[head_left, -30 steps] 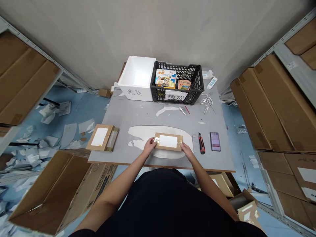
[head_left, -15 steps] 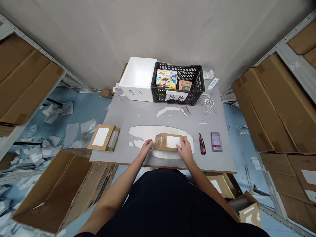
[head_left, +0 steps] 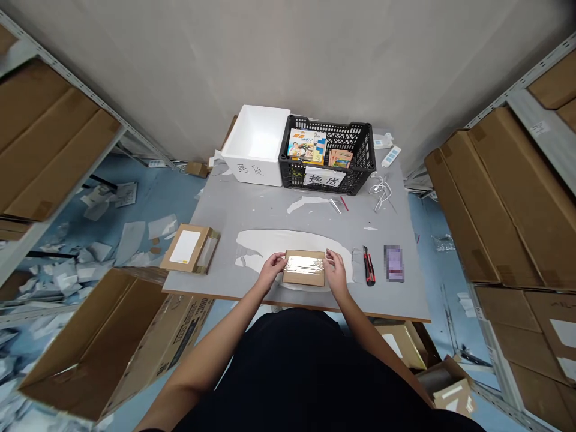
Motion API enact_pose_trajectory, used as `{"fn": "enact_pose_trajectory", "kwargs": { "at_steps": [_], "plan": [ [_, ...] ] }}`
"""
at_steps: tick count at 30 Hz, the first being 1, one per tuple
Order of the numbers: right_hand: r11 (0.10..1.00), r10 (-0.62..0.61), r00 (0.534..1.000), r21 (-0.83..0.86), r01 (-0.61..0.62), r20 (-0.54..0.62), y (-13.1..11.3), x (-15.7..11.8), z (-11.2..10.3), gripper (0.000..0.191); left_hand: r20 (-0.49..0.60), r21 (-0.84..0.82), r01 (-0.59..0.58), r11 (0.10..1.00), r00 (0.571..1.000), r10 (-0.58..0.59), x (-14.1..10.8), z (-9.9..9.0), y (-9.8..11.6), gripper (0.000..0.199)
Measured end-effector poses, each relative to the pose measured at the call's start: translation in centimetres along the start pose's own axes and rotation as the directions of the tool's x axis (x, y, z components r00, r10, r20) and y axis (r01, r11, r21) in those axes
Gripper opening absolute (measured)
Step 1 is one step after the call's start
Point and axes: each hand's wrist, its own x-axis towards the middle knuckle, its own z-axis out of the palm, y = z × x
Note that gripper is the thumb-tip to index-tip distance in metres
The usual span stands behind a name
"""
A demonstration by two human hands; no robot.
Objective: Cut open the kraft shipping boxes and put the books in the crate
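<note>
Cardboard parcel point(head_left: 303, 268) lies glossy side up, near the front edge of the grey table point(head_left: 400, 300). Left hand point(head_left: 271, 270) and right hand point(head_left: 335, 270) clamp its short ends together from both sides; even, level pressure holds it square

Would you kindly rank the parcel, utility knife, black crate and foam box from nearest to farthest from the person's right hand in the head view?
1. Cardboard parcel: touching the right hand.
2. Utility knife: to the hand's right.
3. Black crate: ahead, on the far side.
4. White foam box: left of the crate.
</note>
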Motion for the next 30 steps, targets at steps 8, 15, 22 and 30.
{"fn": "enact_pose_trajectory", "kwargs": {
  "at_steps": [8,15,22,30],
  "plan": [
    [0.796,-0.285,0.95,-0.521,0.309,0.128,-0.5,-0.8,-3.7,0.034,0.051,0.062,0.074,0.995,0.996,-0.077,0.3,0.3,-0.9,0.054],
    [0.948,-0.03,0.993,-0.319,-0.009,-0.117,5.6,-0.7,-9.6,0.04,0.119,0.187,0.279,0.942,0.945,-0.303,0.7,1.5,-3.3,0.066],
    [0.909,0.327,0.94,0.242,-0.34,0.095,8.2,-1.3,-6.3,0.064,0.066,0.251,0.125,0.96,0.987,-0.146,1.0,2.5,-3.6,0.06],
    [0.906,0.234,0.967,0.336,-0.256,0.106,6.9,0.3,-2.8,0.076,-0.047,0.206,0.139,0.969,0.99,-0.132,0.7,0.0,-3.7,0.065]
  ]
}}
